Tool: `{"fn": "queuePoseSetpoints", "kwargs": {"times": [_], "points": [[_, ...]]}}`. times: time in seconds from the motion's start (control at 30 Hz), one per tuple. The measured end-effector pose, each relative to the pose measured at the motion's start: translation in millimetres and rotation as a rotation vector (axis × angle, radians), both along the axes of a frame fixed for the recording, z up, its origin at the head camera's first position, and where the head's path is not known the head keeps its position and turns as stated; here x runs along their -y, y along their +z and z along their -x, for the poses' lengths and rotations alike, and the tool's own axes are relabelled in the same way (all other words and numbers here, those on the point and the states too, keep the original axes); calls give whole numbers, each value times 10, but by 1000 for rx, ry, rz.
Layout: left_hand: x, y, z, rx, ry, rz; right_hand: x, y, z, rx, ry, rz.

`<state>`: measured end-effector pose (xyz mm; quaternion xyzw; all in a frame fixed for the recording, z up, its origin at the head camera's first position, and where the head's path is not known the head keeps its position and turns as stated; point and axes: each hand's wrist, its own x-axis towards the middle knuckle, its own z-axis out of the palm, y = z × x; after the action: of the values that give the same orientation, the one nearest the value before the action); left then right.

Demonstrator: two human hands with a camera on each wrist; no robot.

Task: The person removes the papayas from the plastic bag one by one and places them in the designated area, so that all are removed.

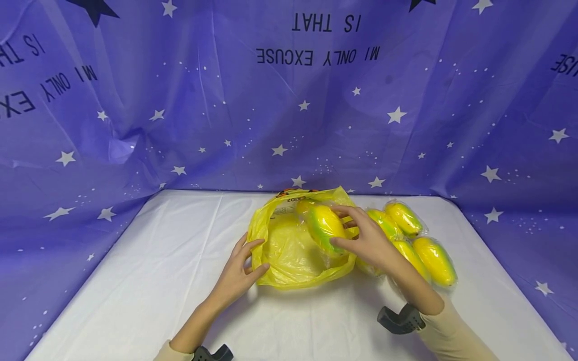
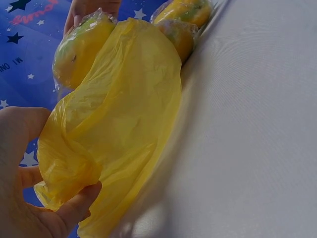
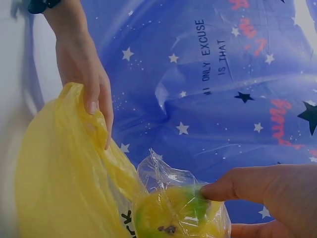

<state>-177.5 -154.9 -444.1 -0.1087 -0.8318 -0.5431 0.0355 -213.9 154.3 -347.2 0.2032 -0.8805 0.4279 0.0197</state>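
Note:
A yellow plastic bag point(image 1: 295, 282) lies on the table with its mouth spread open. My left hand point(image 1: 239, 268) pinches the bag's left rim between thumb and fingers, and the left wrist view shows the film point(image 2: 74, 166) bunched in that grip. Over the right side of the mouth, my right hand point(image 1: 367, 239) holds a yellow-green mango point(image 1: 326, 226) in clear wrap. In the right wrist view, the thumb presses on the wrapped mango point(image 3: 173, 210) beside the bag's rim.
Several more wrapped mangoes point(image 1: 435, 261) lie grouped to the right of the bag, partly behind my right forearm. The white tablecloth point(image 1: 180, 250) meets a purple star-printed curtain point(image 1: 280, 125) at the back and sides. Dark bands point(image 1: 399, 319) sit on both wrists.

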Motion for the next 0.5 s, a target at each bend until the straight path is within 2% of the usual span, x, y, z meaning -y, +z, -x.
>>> {"fn": "queuePoseSetpoints", "kwargs": {"times": [0.5], "points": [[1,-19,13,-16,-6,7,-187,9,-102,-29,-20,-13]]}}
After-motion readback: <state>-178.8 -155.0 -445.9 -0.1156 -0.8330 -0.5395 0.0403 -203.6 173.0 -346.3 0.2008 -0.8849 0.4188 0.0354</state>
